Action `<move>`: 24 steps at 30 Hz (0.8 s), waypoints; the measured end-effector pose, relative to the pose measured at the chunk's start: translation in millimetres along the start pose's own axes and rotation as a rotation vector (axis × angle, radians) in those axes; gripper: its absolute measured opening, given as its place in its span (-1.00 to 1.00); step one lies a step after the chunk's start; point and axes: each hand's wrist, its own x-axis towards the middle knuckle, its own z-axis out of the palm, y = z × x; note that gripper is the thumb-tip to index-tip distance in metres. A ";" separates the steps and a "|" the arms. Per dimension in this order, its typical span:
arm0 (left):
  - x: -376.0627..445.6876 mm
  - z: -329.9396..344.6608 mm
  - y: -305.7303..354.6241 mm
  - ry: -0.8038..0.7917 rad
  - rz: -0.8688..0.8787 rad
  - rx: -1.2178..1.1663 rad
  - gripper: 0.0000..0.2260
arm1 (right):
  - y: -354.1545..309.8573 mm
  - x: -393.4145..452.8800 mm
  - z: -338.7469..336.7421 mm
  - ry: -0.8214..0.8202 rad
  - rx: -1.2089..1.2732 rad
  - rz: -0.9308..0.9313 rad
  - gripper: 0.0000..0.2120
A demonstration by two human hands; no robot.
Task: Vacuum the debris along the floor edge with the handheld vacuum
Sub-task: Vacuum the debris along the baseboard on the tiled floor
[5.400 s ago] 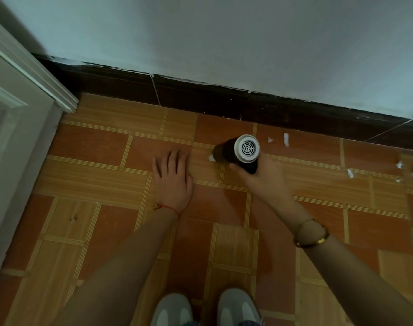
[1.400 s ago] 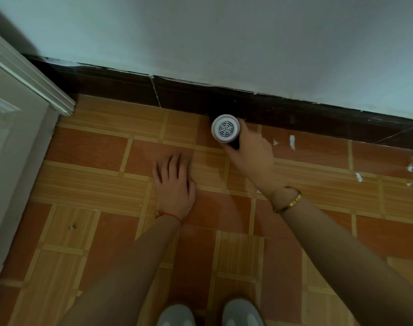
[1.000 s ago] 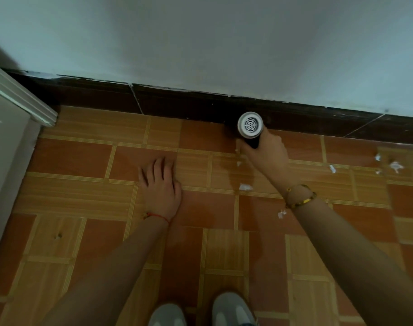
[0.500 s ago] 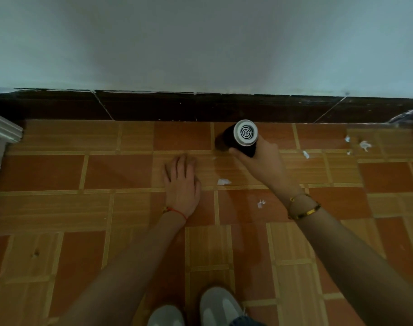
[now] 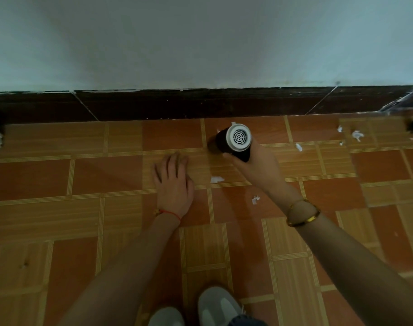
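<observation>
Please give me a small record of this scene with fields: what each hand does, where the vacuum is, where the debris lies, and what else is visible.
left hand: left hand rests flat on the tiled floor, fingers straight
right hand: right hand grips the handheld vacuum
vacuum position: near the dark baseboard, white vented end facing the camera
debris close: white paper scraps and between the hands
debris far: more scraps to the right, near the baseboard
other: grey shoes at the bottom edge; gold bracelet on the right wrist
</observation>
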 end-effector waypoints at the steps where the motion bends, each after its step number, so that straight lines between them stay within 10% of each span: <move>1: 0.4 -0.3 0.2 -0.001 0.001 0.000 -0.55 | 1.6 1.2 -2.3 -0.022 0.001 -0.002 -0.38; 24: 0.9 0.9 -1.1 -0.006 -0.007 0.006 -0.55 | 24.5 27.9 -20.1 0.272 0.018 0.139 -0.41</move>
